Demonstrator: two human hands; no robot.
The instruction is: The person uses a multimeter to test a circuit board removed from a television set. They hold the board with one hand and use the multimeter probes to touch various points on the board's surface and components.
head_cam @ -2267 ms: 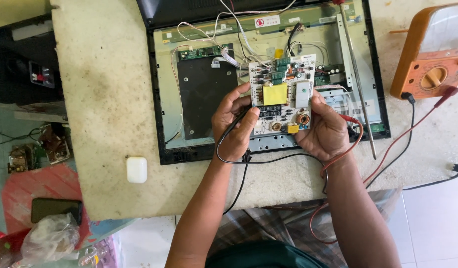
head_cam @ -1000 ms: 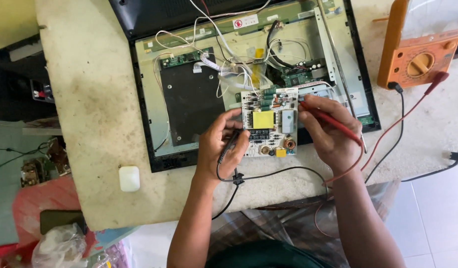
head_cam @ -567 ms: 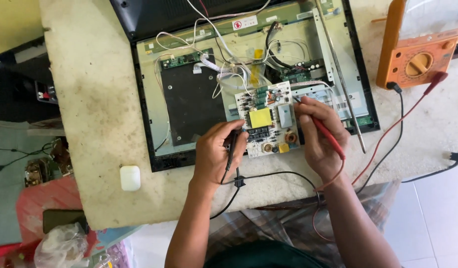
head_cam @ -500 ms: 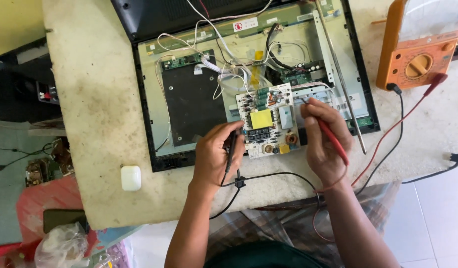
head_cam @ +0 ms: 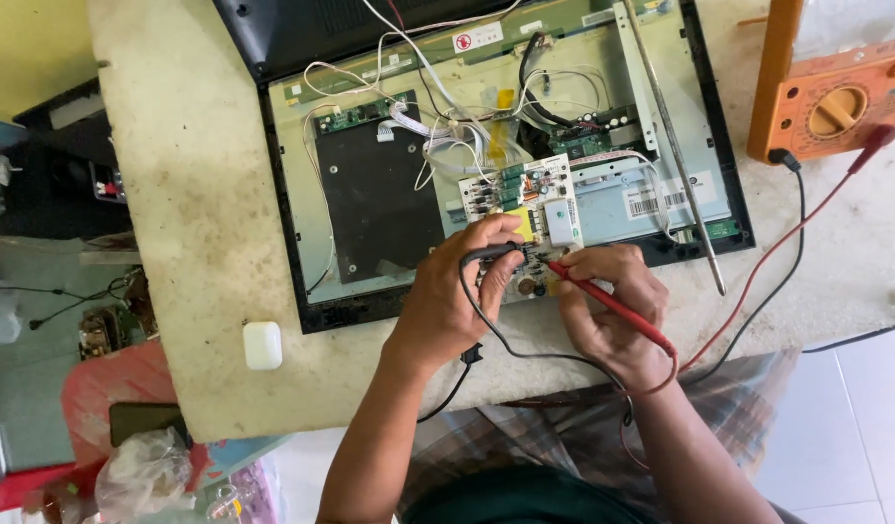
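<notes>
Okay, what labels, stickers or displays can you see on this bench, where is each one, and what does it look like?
Warning sticker: top edge of the opened panel, small white rectangle with a red round symbol.
Barcode label: on the metal plate right of the circuit board, white with black bars.
Second label: just right of it, white, small.
Multimeter: top right on the table, orange, round dial; its display is out of view.

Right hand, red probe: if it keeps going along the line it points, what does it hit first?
The right hand aims the red probe up-left. Its tip already seems to sit at the small white circuit board, so that board comes first, near the left hand and its black probe. Depth is unclear.
</notes>
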